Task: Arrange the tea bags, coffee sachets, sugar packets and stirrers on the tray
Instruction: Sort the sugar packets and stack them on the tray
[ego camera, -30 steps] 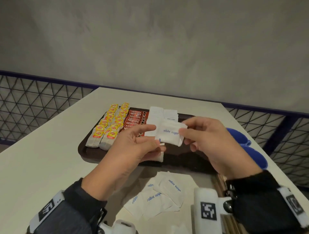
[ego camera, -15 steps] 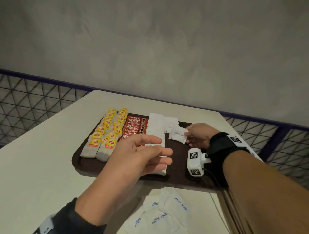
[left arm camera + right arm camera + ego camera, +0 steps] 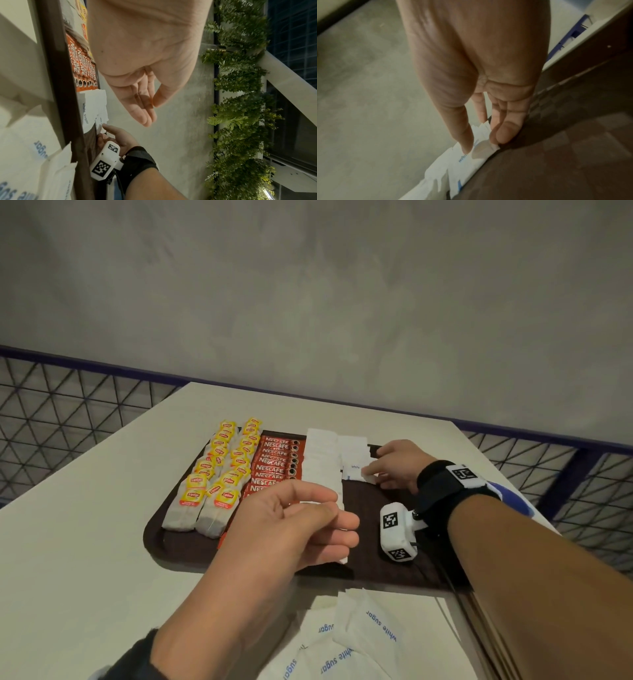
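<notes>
On the brown tray (image 3: 161,542), ahead of both hands, sit four columns: two of yellow-tagged tea bags (image 3: 219,474), one of red coffee sachets (image 3: 274,463), and two rows of white sugar packets (image 3: 322,460), a long one and a shorter one beside it. The tea bags and sachets overlap too closely for a sure count.

Thumb and fingers of the right hand (image 3: 397,465) pinch one sugar packet (image 3: 356,472) at the near end of the shorter row, low against the tray floor. To its left, the left hand (image 3: 291,529) hovers over the tray's near half, fingers loosely curled, thumb apart, holding nothing.

Beneath the left wrist, at least three more sugar packets (image 3: 363,628) lie loose on the white table (image 3: 85,525), off the tray.
</notes>
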Available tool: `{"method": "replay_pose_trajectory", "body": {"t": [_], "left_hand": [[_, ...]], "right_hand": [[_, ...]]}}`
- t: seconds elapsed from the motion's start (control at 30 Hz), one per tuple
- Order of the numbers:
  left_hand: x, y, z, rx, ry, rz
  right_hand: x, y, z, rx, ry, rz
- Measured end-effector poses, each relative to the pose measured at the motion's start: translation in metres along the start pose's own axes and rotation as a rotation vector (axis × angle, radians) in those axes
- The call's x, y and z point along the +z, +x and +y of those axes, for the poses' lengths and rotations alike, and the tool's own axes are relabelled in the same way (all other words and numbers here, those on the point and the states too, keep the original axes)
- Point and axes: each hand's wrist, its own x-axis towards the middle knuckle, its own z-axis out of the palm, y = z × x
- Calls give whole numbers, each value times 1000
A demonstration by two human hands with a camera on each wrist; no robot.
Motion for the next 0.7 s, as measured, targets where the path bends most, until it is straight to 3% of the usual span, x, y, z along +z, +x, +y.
{"method": "replay_pose_trajectory", "body": {"t": [0.2, 0.7], "left_hand": [[1, 0, -2, -2, 10, -7], [-4, 5, -4, 14, 6, 35]], "right_hand": [[14, 0, -10, -113, -284, 14], [19, 4, -17, -126, -365, 14]]}}
